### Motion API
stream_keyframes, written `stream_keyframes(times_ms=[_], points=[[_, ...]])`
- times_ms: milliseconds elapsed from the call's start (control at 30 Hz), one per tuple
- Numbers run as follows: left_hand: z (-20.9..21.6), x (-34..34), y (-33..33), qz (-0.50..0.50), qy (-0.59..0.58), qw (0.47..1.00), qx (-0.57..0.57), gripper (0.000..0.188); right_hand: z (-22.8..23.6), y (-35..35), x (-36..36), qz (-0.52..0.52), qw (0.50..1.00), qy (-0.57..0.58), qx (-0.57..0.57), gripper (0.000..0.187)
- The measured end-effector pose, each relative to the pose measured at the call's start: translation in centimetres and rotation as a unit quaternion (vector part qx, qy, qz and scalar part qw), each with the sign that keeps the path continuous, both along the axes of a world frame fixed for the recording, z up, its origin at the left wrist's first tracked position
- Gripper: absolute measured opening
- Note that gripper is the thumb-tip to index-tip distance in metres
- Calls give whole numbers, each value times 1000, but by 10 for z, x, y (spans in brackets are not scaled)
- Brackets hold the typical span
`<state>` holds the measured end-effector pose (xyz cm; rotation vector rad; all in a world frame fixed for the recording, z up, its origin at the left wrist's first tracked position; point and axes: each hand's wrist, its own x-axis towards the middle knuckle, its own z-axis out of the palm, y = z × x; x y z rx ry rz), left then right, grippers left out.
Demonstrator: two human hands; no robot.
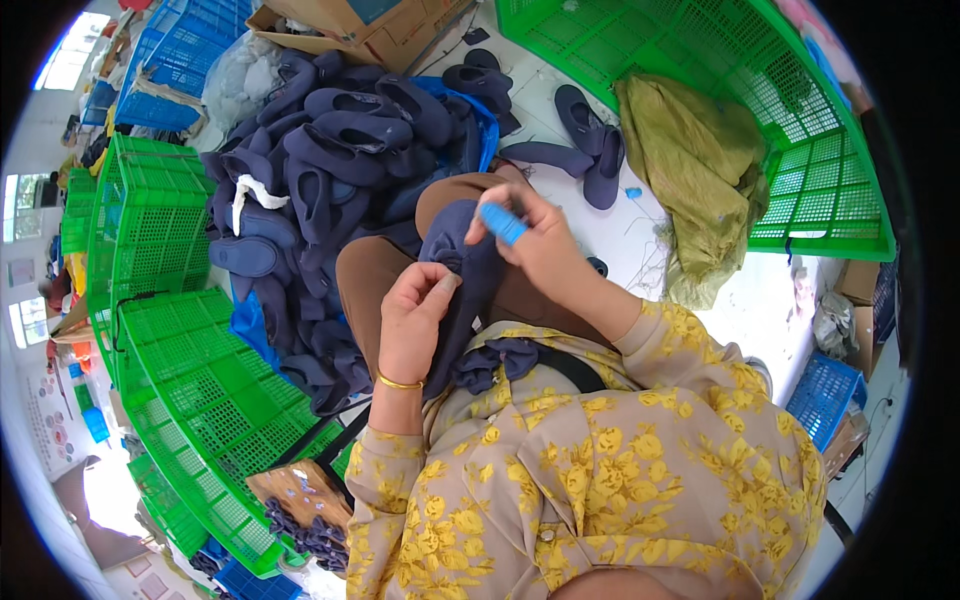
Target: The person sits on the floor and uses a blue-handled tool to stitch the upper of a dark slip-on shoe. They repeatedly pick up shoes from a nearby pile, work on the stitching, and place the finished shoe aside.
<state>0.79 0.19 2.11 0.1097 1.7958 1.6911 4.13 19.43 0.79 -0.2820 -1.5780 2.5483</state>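
A dark navy cloth shoe (pixel 478 278) lies across my lap, on my brown trousers. Thumb and fingers of my left hand (pixel 412 308) pinch the shoe near its opening. My right hand (pixel 528 232) is over the toe end, with a blue wrap (pixel 502 223) around one finger. Its fingers are curled together and slightly blurred; anything thin between them is too small to tell. A bunched navy cloth piece (pixel 497 362) rests against my waist, below the shoe.
A large heap of navy shoes (pixel 335 150) spreads ahead and left, with a white strip (pixel 256 196) on it. Several loose shoes (pixel 590 140) lie on the floor. Green crates (pixel 215 400) stand left, another green crate (pixel 820 200) right, beside an olive sack (pixel 690 170).
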Motion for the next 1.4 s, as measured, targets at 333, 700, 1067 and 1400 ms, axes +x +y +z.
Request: stream_keyframes(times_ms=[333, 700, 1067, 1400], points=[[-1, -4, 4, 56, -15, 998, 25, 6, -42, 124, 27, -206, 939, 10, -274, 7], [-2, -1, 13, 23, 250, 961, -114, 3, -26, 162, 59, -224, 946, 51, -228, 9], [-8, -5, 30, -107, 583, 760, -267, 10, 69, 203, 70, -228, 955, 190, -21, 9], [-10, -12, 15, -8, 244, 955, -170, 9, 39, 89, 43, -33, 847, 54, 528, 23]])
